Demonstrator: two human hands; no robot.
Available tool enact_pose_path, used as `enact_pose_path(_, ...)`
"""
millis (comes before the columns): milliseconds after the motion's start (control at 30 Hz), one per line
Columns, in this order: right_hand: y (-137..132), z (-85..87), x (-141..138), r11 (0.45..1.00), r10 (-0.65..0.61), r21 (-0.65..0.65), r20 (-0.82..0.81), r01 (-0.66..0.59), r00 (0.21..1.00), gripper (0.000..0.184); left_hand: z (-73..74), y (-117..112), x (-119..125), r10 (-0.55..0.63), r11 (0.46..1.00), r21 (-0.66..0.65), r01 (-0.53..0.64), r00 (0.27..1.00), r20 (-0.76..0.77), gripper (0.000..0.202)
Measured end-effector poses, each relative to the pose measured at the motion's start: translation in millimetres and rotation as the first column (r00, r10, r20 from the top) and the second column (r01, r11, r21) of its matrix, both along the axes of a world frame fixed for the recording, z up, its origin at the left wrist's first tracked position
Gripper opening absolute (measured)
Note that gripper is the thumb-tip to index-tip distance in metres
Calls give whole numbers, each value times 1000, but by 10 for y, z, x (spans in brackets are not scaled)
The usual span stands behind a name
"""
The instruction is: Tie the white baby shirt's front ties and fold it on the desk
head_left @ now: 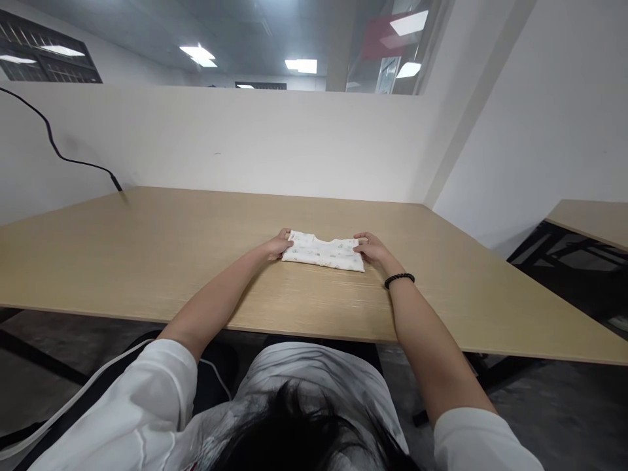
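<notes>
Folded white cloth [321,254] bears prints [332,254] too small to identify.

Glaring ceiling lights [198,53], wide-angle distortion

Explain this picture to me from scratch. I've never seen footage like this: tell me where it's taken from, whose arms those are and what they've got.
There is no machine here, just a person's two bare hands. The single picture comes from a camera worn on the head, looking forward and down, so the wearer's own dark hair and white short sleeves show at the bottom.

In front is a wooden-looking table. At it, the left hand and right hand hold opposite ends of a folded white cloth with a small print, thumbs on top. Its far edge has a notch. The right wrist wears a black beaded bracelet. Beyond, a black cable runs down to the table's far left corner.
</notes>
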State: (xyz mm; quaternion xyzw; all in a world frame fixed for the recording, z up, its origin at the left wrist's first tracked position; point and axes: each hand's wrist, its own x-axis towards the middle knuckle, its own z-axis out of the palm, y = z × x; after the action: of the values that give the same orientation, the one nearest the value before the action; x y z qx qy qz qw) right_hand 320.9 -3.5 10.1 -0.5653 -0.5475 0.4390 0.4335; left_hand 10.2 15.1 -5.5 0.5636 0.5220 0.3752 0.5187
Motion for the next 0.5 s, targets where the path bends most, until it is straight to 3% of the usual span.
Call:
enact_pose_path(100, 11, 10, 16, 998, 33, 53, 22, -35, 999, 52, 11, 3, 19, -21, 1000, 17, 21, 1000, 0, 47)
enact_pose_path(267, 26, -27, 53, 998, -4, 56, 146, -5, 989, 55, 56, -34, 21, 90, 996, 8, -90, 973, -212, 50)
enact_pose_path(367, 22, -70, 23, 987, -80, 157, 393, 19, 916, 58, 90, -113, 22, 192, 973, 196, -124, 907, -375, 59)
enact_pose_path(433, 5, -80, -34, 957, -142, 289, 574, -37, 807, 59, 111, -184, 52, 292, 887, 461, -41, 822, -489, 59)
enact_pose_path(500, -22, -77, -123, 914, -177, 378, 697, -146, 695, 57, 118, -249, 106, 302, 753, 641, 150, 786, -539, 55)
